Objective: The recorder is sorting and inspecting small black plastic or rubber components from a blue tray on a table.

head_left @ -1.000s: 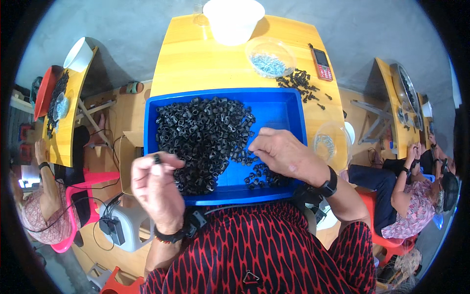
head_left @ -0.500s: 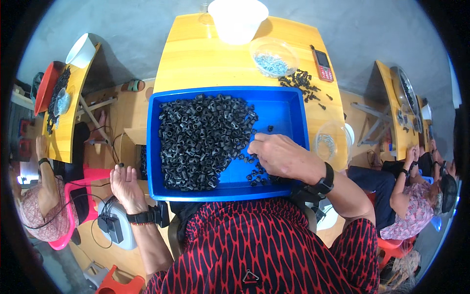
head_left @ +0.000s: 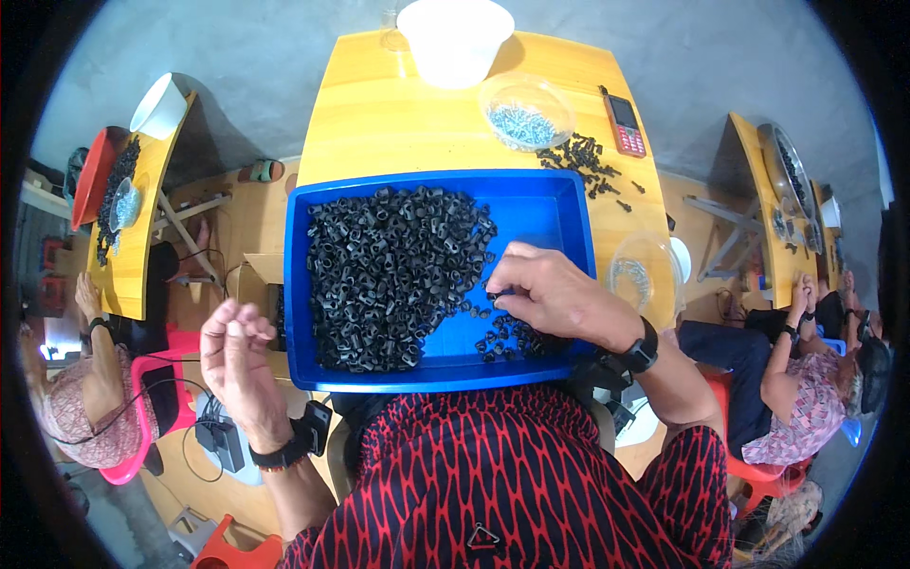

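Note:
A blue plastic tray (head_left: pixel 296 284) sits in front of me on the table. A heap of small black ring-like plastic parts (head_left: pixel 389 275) fills its left side. My right hand (head_left: pixel 559 296) is over the tray's right half, thumb and forefinger pinched on a small black part (head_left: pixel 494 296). Below it, smaller black pieces (head_left: pixel 502 339) lie loose on the tray floor, partly covered by the hand. My left hand (head_left: pixel 242 365) is raised outside the tray's left edge, fingers curled and thumb drawn in; whatever they hold is hidden.
Beyond the tray, the yellow table (head_left: pixel 417 133) bears a white tub (head_left: pixel 455 43), a clear bowl of silvery screws (head_left: pixel 524 123), scattered black screw-like pieces (head_left: pixel 583 161) and a red phone (head_left: pixel 624 126). A clear container (head_left: pixel 637 275) stands right. People sit at side tables, left and right.
My left hand has risen and its fingers have curled in from a more open, palm-up pose. My right hand has lifted slightly off the loose pieces, a small black part now showing in its pinch.

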Demonstrator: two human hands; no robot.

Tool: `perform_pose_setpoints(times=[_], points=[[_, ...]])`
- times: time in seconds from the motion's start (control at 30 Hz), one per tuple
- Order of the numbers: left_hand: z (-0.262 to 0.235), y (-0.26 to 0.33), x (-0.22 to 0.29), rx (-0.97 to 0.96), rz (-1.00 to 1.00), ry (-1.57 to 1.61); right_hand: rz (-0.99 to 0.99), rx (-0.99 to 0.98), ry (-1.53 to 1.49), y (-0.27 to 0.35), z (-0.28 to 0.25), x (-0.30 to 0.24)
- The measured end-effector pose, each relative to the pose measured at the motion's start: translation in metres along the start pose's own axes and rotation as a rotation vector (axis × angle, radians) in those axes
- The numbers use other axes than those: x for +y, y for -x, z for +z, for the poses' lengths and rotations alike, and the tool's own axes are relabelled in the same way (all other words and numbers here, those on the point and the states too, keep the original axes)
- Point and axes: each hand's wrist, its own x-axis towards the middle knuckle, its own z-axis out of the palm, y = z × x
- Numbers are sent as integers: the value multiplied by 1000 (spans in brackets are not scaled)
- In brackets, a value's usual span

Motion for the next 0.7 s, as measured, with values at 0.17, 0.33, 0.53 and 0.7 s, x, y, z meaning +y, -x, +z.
perform_pose_setpoints(times=[0.17, 0.33, 0.53, 0.7], points=[[49, 23, 3, -343, -136, -229, 21, 146, -325, 14, 6, 3], [91, 43, -9, -501, -409, -199, 49, 200, -618, 10, 19, -15], [136, 52, -23, -615, -440, -147, -234, 462, -471, 12, 33, -20], [153, 55, -35, -672, -462, -108, -200, 461, -536, 30, 31, -13]])
